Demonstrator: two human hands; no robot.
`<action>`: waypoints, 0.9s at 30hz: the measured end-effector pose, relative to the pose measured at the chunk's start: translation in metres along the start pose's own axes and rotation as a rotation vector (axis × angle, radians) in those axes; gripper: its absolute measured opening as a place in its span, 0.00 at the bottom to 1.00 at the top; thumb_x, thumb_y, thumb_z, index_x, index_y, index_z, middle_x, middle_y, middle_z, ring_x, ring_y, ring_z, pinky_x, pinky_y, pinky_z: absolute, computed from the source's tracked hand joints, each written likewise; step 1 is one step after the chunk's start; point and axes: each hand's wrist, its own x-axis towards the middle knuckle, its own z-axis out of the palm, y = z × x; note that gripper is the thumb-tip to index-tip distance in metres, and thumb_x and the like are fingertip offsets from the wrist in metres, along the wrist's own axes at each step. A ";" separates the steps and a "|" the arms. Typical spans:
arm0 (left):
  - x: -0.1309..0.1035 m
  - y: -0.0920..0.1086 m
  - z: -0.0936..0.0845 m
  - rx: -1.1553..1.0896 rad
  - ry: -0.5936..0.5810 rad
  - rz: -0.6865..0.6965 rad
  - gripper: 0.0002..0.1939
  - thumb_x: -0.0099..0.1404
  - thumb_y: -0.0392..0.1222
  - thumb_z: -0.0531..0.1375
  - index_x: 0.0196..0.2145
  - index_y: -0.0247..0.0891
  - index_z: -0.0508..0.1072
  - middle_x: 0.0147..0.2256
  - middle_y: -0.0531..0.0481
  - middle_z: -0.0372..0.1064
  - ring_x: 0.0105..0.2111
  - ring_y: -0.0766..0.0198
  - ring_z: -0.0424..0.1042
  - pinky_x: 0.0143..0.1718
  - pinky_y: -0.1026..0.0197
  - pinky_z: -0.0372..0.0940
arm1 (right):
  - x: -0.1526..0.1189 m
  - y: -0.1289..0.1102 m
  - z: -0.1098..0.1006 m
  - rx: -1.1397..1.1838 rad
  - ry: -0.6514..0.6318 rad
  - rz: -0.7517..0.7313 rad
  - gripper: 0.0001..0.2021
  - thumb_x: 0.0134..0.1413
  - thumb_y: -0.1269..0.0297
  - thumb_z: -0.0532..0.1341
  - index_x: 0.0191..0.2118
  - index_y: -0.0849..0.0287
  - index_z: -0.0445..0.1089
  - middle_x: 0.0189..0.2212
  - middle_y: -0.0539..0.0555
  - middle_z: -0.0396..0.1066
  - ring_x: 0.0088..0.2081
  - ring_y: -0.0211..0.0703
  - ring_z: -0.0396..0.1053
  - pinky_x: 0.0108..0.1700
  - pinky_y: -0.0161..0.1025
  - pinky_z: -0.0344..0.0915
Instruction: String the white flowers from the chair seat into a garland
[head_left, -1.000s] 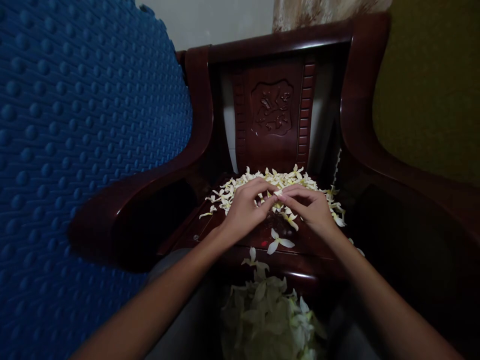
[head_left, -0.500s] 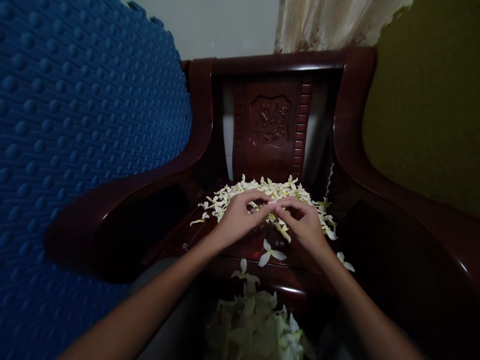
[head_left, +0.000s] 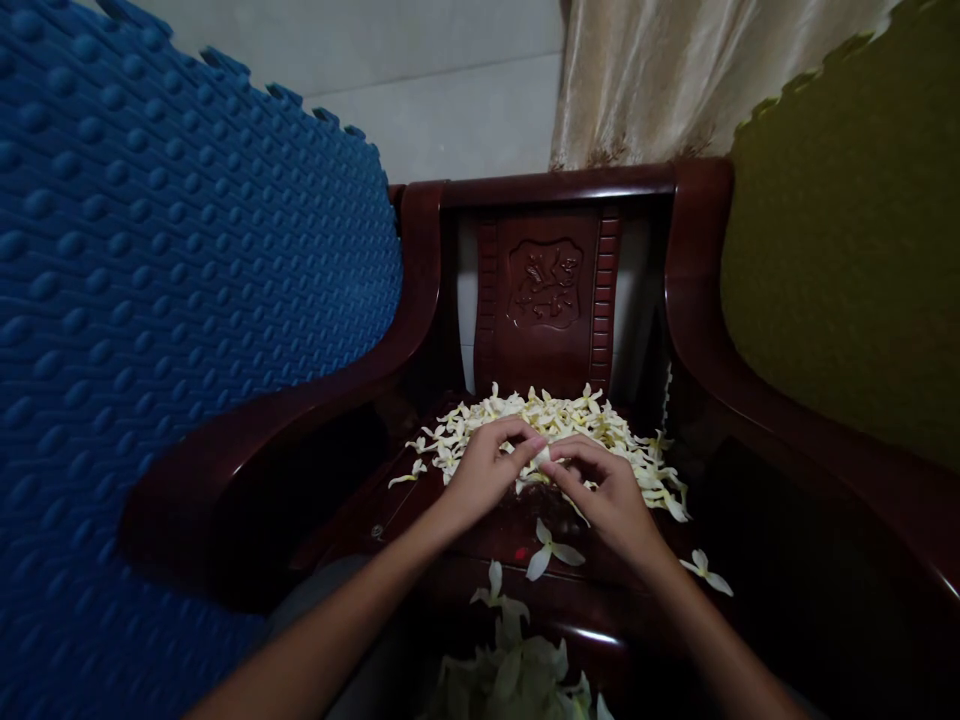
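Watching remotely, I judge the handling only partway done: one white piece (head_left: 542,457) is in hand, many loose flowers fill the heap (head_left: 600,428), and another pile (head_left: 510,672) lies below the heap's near side — which are finished, the view doesn't show. The piece sits right within the grip, over the heap's near edge — left hand (head_left: 484,470) and right hand (head_left: 611,495) seemingly both pinching it, too dim to tell petal from bloom.
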 end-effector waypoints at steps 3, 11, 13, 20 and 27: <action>0.000 -0.003 0.000 -0.029 -0.024 -0.016 0.14 0.61 0.45 0.58 0.23 0.33 0.71 0.23 0.52 0.65 0.28 0.65 0.64 0.33 0.64 0.58 | 0.000 0.000 0.001 0.005 0.002 -0.001 0.07 0.53 0.62 0.64 0.34 0.60 0.74 0.36 0.54 0.71 0.28 0.36 0.61 0.30 0.35 0.58; 0.003 -0.005 0.002 -0.300 -0.097 -0.219 0.17 0.57 0.50 0.59 0.20 0.33 0.67 0.18 0.54 0.59 0.20 0.69 0.59 0.24 0.65 0.54 | 0.002 -0.005 -0.007 -0.026 0.008 -0.033 0.06 0.51 0.64 0.64 0.31 0.62 0.73 0.32 0.53 0.70 0.24 0.34 0.59 0.28 0.34 0.58; 0.003 -0.003 0.002 -0.356 -0.101 -0.284 0.17 0.55 0.49 0.60 0.19 0.33 0.67 0.18 0.54 0.60 0.19 0.69 0.59 0.23 0.65 0.55 | 0.002 -0.006 -0.008 -0.040 0.010 -0.036 0.06 0.52 0.64 0.64 0.31 0.62 0.73 0.32 0.53 0.69 0.24 0.34 0.59 0.28 0.34 0.58; 0.004 0.001 0.000 -0.406 -0.095 -0.383 0.14 0.53 0.46 0.60 0.20 0.31 0.69 0.19 0.52 0.63 0.19 0.70 0.61 0.21 0.67 0.56 | 0.001 -0.003 -0.008 -0.050 0.006 -0.036 0.07 0.52 0.63 0.64 0.31 0.61 0.73 0.32 0.53 0.69 0.26 0.35 0.60 0.29 0.35 0.59; 0.004 -0.001 0.001 -0.379 -0.138 -0.339 0.18 0.58 0.52 0.60 0.23 0.32 0.70 0.21 0.53 0.64 0.19 0.70 0.61 0.19 0.68 0.58 | 0.001 -0.003 -0.009 -0.055 0.001 -0.016 0.08 0.52 0.61 0.63 0.31 0.61 0.72 0.32 0.53 0.69 0.24 0.35 0.58 0.28 0.34 0.57</action>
